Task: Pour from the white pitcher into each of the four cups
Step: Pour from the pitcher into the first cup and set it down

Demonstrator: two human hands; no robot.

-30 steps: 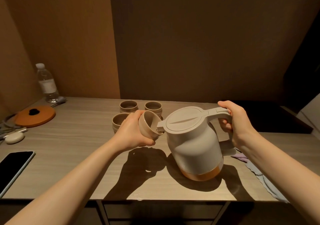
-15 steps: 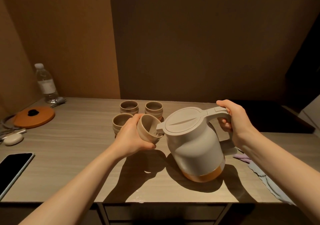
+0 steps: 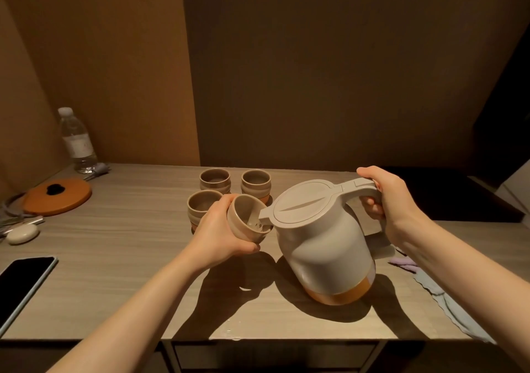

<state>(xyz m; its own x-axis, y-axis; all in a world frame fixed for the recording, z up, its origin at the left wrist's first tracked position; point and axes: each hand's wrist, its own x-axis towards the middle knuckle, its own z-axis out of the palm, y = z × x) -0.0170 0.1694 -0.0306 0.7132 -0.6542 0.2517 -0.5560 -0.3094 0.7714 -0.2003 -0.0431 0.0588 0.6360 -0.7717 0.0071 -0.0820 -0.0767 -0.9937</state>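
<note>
Pitcher (image 3: 324, 246) tilted, spout leftward into cup (image 3: 246, 223); right hand (image 3: 384, 197) grips handle, left hand (image 3: 220, 235) grips cup.

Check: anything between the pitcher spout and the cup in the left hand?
Nothing visible. The white plastic pitcher, tilted in the right hand, has its spout over the rim of the beige ceramic cup held by the left hand.

matt plastic pitcher (image 3: 324, 246); matt ceramic cups (image 3: 215, 181); wood-grain table (image 3: 114, 258).

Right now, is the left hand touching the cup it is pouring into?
Touching. The head view shows the left hand with fingers and thumb curled round the tilted cup, holding it off the table at the white pitcher's spout.
</note>
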